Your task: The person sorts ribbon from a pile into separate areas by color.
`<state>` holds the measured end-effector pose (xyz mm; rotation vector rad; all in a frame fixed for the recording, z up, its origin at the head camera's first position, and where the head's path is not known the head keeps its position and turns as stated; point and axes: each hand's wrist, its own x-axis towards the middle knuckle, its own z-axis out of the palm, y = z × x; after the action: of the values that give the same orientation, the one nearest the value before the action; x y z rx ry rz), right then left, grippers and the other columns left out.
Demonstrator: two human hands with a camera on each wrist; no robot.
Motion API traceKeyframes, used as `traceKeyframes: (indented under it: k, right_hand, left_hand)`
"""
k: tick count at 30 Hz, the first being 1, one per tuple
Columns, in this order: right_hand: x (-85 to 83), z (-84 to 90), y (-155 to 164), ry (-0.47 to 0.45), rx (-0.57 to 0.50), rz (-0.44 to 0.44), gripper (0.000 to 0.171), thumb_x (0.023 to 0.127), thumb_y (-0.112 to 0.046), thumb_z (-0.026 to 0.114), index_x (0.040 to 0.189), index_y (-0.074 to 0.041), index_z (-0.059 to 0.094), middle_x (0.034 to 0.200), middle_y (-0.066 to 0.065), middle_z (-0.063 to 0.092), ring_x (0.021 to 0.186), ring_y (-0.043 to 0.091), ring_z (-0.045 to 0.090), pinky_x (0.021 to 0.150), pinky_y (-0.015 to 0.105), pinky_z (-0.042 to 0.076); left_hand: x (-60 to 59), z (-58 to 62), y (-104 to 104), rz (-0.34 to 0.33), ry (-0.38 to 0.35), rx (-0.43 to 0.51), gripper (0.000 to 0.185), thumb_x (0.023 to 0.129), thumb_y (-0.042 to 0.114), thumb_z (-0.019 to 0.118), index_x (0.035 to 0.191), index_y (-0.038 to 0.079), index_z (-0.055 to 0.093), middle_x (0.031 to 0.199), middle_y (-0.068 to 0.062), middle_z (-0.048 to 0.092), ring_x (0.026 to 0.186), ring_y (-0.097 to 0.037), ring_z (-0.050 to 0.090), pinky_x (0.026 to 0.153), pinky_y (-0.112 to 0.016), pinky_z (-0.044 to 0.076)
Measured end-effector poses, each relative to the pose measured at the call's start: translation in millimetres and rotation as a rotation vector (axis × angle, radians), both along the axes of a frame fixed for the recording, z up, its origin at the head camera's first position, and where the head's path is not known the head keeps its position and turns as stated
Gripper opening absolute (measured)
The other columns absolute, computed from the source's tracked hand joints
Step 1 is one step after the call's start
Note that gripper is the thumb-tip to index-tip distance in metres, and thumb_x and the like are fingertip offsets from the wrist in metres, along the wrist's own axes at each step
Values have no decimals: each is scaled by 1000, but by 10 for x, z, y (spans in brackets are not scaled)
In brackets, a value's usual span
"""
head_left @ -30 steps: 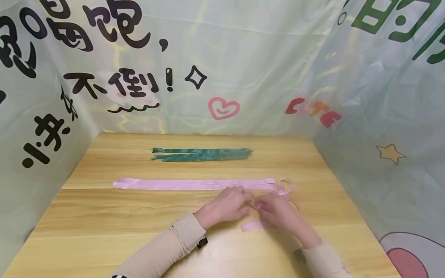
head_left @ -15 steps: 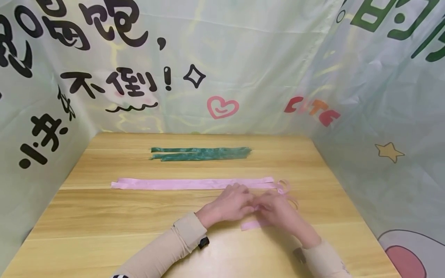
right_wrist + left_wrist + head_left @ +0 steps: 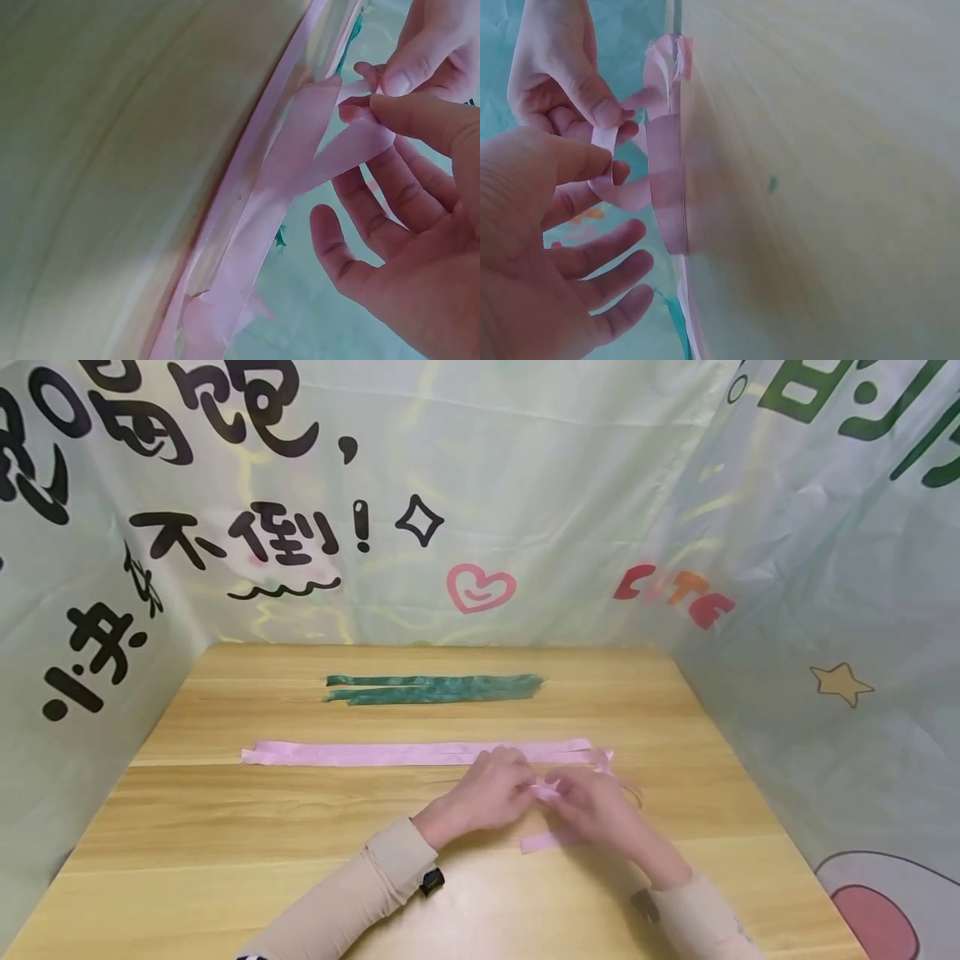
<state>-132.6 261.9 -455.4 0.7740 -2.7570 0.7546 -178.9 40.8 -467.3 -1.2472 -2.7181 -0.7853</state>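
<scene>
A length of pink ribbon [image 3: 545, 790] is stretched between my two hands, just in front of the laid-out strips. My left hand [image 3: 487, 789] pinches it between thumb and forefinger. From the other side, my right hand [image 3: 600, 802] pinches the same ribbon. In the left wrist view the ribbon [image 3: 604, 140] bends round the fingertips, and the other fingers of the left hand [image 3: 525, 240] are spread. The right wrist view shows ribbon [image 3: 349, 154] looping from the fingertips of the right hand [image 3: 427, 240] toward the table. One flat tail of it [image 3: 542, 842] lies below the hands.
Long pink ribbon strips [image 3: 360, 754] lie side by side across the wooden table [image 3: 262, 827]. Farther back are several dark green strips [image 3: 442, 690]. Printed cloth [image 3: 555, 510] walls in the table's back and sides. Curled pink ribbon [image 3: 605, 760] sits beyond the right hand.
The hands met at the fingertips half a second ago and now stand slightly apart, with pink ribbon showing between them. Both have shifted a little away from the body.
</scene>
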Motion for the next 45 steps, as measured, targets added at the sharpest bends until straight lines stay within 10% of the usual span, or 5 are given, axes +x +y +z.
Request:
traceKeyframes:
  k: [13,22,29,36,45]
  right_hand:
    - [-18,81,-3,-119,37,-90,4,96,-12,75,97,-15,78,89,-7,71,81,6,62,74,28,55]
    - [-52,156,-26,-129,34,-114,4,98,-14,74,95,-16,75,93,-4,70,79,4,56,69,24,51]
    - [-89,174,-32,-110,-3,-101,5,101,-11,69,98,-15,72,104,3,74,84,9,62,76,29,56]
    - [-130,207,-57,-56,-32,-72,5,101,-8,67,98,-9,71,104,8,76,101,27,72,89,48,60]
    - [-126,240,-111,-34,-42,-52,5,100,-7,69,97,-10,70,95,3,75,95,24,70,86,48,60]
  left_hand:
    - [-3,102,-341,-19,-19,3,9,99,26,69,93,22,74,108,3,69,105,-17,58,89,-34,45]
    - [-66,217,-597,-46,-57,88,28,97,22,72,73,20,59,114,-5,72,118,-29,61,100,-61,48]
    - [-129,241,-736,-65,-72,162,14,97,19,71,91,13,82,124,-12,76,126,-35,63,107,-68,45]
    - [-163,254,-778,-25,-86,269,5,94,18,78,92,14,81,98,3,80,108,-22,70,102,-48,53]
    - [-158,258,-804,-11,-294,366,30,92,15,78,76,20,53,76,11,58,81,-15,59,85,-44,54]
